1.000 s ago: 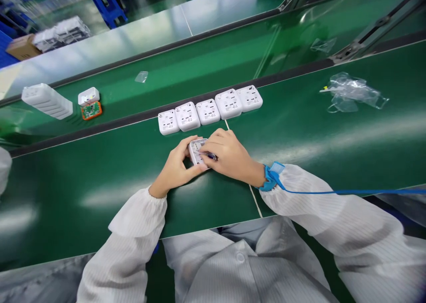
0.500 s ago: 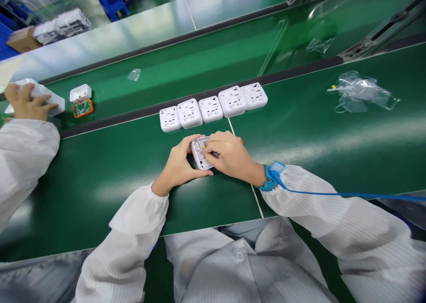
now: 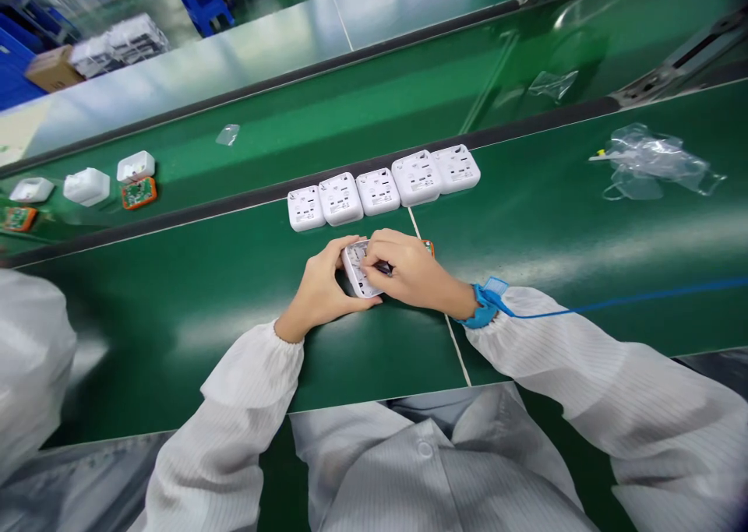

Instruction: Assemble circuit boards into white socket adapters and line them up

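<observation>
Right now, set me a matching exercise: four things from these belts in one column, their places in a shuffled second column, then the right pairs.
Things:
1. blue wrist strap
2. white plastic housing
3. crumpled clear plastic bag
4. orange-edged circuit board

Places:
A. on the farther green belt
B. around the right hand wrist
C. gripped in the left hand
D. at the right of the nearer green belt

Pairs: 1-B, 2-C, 3-D, 4-A
</observation>
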Action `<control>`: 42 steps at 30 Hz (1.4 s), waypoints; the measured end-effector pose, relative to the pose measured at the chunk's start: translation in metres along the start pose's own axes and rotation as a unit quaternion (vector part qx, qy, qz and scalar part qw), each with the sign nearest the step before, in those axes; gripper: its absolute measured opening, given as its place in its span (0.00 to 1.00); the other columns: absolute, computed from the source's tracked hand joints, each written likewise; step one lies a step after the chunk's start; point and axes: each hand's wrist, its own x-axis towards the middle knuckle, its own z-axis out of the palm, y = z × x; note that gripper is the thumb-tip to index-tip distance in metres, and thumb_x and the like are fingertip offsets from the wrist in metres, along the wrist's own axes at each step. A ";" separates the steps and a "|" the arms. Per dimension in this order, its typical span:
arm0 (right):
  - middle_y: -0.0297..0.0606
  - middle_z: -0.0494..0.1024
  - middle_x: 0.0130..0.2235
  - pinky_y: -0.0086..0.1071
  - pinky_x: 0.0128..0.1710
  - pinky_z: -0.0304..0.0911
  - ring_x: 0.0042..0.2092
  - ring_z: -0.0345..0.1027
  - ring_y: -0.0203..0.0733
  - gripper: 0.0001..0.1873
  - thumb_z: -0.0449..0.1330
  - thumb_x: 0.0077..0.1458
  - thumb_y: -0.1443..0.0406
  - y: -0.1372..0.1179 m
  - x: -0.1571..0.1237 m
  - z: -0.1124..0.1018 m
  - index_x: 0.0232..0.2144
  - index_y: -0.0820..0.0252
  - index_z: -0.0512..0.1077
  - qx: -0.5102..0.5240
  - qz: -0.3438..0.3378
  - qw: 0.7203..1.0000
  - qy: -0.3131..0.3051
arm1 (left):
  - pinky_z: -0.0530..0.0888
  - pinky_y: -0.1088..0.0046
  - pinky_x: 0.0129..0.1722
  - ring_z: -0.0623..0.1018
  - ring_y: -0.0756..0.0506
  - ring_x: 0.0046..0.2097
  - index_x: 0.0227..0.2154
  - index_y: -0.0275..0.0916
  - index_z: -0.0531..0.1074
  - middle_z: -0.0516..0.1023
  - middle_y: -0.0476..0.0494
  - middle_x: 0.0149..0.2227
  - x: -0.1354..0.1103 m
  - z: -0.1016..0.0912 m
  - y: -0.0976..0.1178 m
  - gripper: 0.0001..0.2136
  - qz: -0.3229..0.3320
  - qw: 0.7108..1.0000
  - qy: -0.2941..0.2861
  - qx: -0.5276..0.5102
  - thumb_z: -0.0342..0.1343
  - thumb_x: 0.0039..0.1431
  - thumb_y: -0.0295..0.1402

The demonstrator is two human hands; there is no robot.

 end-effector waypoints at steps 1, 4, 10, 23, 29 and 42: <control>0.35 0.68 0.31 0.34 0.37 0.54 0.35 0.61 0.41 0.07 0.55 0.57 0.72 0.000 -0.001 0.000 0.27 0.59 0.66 0.005 0.010 1.000 0.006 | 0.79 0.62 0.52 0.80 0.37 0.54 0.59 0.40 0.67 0.76 0.37 0.57 0.000 0.000 0.000 0.42 -0.001 1.000 -0.001 -0.003 0.78 0.39 0.37; 0.35 0.68 0.31 0.34 0.36 0.53 0.35 0.61 0.41 0.07 0.55 0.56 0.72 0.000 -0.001 0.000 0.27 0.59 0.65 0.009 0.014 1.000 0.000 | 0.79 0.61 0.53 0.79 0.36 0.54 0.58 0.40 0.67 0.76 0.37 0.57 0.000 0.000 -0.001 0.42 -0.001 1.000 0.005 -0.006 0.78 0.38 0.37; 0.35 0.69 0.31 0.36 0.37 0.52 0.36 0.59 0.42 0.08 0.54 0.57 0.73 -0.002 0.002 0.002 0.27 0.58 0.63 -0.021 0.007 0.999 -0.035 | 0.79 0.62 0.49 0.81 0.37 0.50 0.58 0.39 0.67 0.78 0.37 0.54 0.001 0.002 -0.001 0.42 -0.015 1.000 0.008 -0.005 0.77 0.37 0.37; 0.44 0.73 0.41 0.40 0.44 0.59 0.43 0.60 0.50 0.06 0.65 0.64 0.65 0.007 -0.008 -0.032 0.39 0.63 0.72 -0.130 -0.011 0.983 -0.131 | 0.80 0.61 0.52 0.79 0.36 0.55 0.60 0.41 0.65 0.73 0.34 0.60 0.001 -0.002 0.000 0.42 0.005 1.000 -0.017 -0.019 0.77 0.41 0.38; 0.46 0.73 0.40 0.41 0.40 0.55 0.43 0.59 0.50 0.09 0.58 0.70 0.66 0.006 -0.009 -0.029 0.39 0.67 0.74 -0.280 -0.062 0.941 -0.180 | 0.79 0.57 0.56 0.79 0.35 0.56 0.60 0.41 0.65 0.74 0.34 0.60 0.001 -0.004 -0.004 0.41 -0.005 1.000 -0.013 -0.012 0.76 0.42 0.38; 0.43 0.76 0.39 0.41 0.35 0.55 0.43 0.63 0.49 0.08 0.59 0.69 0.65 -0.001 0.003 -0.014 0.37 0.64 0.75 -0.359 -0.056 0.915 -0.178 | 0.82 0.58 0.50 0.81 0.35 0.54 0.59 0.43 0.63 0.76 0.37 0.58 0.006 -0.008 -0.010 0.35 0.002 0.997 -0.014 0.070 0.69 0.48 0.38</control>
